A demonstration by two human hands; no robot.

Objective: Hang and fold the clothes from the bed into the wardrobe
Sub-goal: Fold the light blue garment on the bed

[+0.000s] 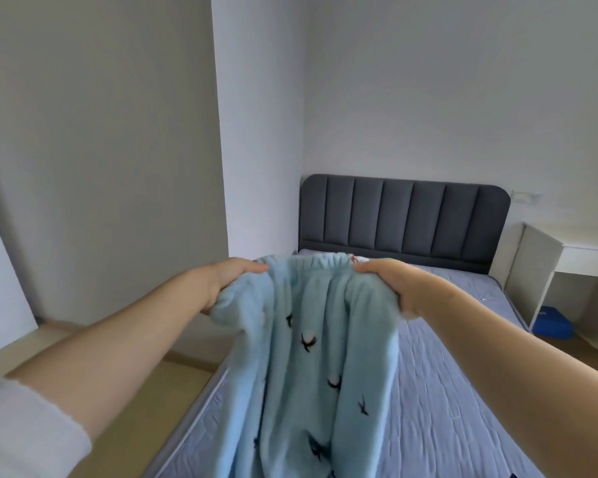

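Above the bed [456,374], 2 hands hold up a pair of pale blue fleece trousers [318,339] by the elastic waistband, the legs hanging down toward it. The left hand [230,281] grips 1 end of the band, thumb on top and fingers curled under the cloth. The right hand [392,286] grips the other end the same way, though its fingertips are hidden behind the fabric. The step in hand looks like spreading the garment out before folding. The next move calls for bringing the 2 legs together, laying them flat and folding. The tall grey panel [101,150] at left may be the wardrobe's side; I cannot tell. A grey headboard [404,219] and a white desk [584,250] stand beyond.
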